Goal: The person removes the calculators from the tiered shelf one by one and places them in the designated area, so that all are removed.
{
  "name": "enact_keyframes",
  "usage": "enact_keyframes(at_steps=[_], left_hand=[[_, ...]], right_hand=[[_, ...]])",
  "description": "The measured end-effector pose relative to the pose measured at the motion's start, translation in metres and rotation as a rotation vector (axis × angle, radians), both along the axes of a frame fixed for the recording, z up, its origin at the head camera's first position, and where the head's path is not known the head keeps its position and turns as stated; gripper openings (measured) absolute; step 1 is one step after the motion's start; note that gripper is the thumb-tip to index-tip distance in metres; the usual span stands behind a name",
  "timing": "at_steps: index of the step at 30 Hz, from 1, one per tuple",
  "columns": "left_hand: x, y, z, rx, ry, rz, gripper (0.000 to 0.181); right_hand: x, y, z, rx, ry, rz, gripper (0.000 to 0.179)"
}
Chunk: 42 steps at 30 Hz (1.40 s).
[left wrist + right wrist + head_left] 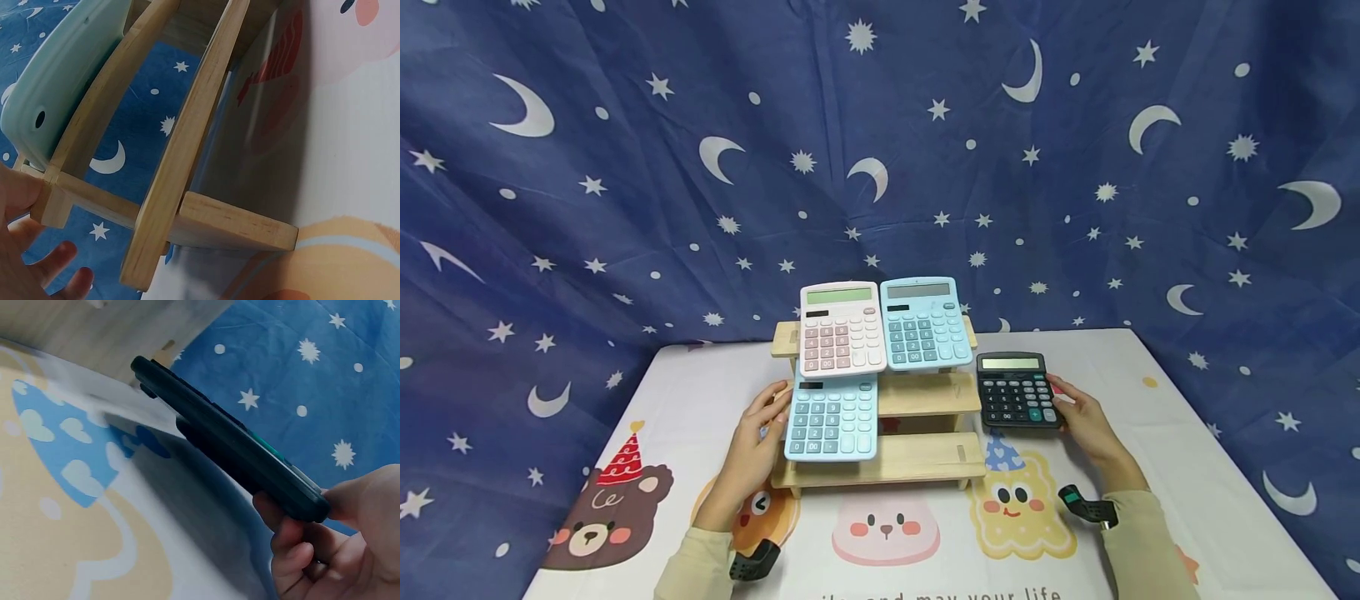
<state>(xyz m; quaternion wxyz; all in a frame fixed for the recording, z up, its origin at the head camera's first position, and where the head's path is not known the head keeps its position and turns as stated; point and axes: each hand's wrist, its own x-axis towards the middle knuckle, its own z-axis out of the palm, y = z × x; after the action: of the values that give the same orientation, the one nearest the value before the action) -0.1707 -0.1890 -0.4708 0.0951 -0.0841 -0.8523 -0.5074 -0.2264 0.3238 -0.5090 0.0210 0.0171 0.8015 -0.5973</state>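
My right hand (1086,425) pinches a black calculator (1013,387) at its right edge, thumb on top and fingers below. In the right wrist view, the black calculator (219,431) is tilted, raised above the cloth with a shadow under it. My left hand (760,425) grips the left end of a wooden stepped rack (925,454) between thumb and index finger; the other fingers are loose. Beside it, a light blue calculator (831,421) leans on the middle step. A pink calculator (842,329) hides its top. Another blue calculator (927,325) stands next to the pink one on the top step.
A white cloth (887,575) with cartoon figures covers the table. A blue curtain (910,225) with moons and stars hangs behind and at both sides. Small black devices are strapped near both wrists, by the sleeves (700,567).
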Motion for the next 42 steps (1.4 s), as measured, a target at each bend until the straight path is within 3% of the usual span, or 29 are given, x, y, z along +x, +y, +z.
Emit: enact_keyframes(at_steps=[3,11,17,26,34,42], left_hand=[[0.000,0.000,0.000,0.005,0.002,0.000,0.040],[0.000,0.001,-0.001,0.012,0.006,0.003,0.040],[0.001,0.000,-0.001,0.013,-0.001,0.002,0.040],[0.001,0.001,0.002,0.009,-0.008,0.013,0.040],[0.000,0.003,0.002,0.008,-0.013,0.017,0.040],[0.001,0.002,0.002,0.014,-0.020,0.019,0.040]], right_hand=[[-0.001,-0.004,-0.002,-0.006,-0.019,0.004,0.052],[-0.001,-0.009,-0.005,0.014,-0.072,-0.089,0.049],[0.001,-0.012,-0.001,0.081,-0.112,-0.128,0.048],[0.004,-0.017,0.013,0.324,-0.124,-0.046,0.054],[0.006,-0.019,0.018,0.387,-0.141,0.015,0.060],[0.009,-0.016,0.027,0.453,-0.050,0.034,0.059]])
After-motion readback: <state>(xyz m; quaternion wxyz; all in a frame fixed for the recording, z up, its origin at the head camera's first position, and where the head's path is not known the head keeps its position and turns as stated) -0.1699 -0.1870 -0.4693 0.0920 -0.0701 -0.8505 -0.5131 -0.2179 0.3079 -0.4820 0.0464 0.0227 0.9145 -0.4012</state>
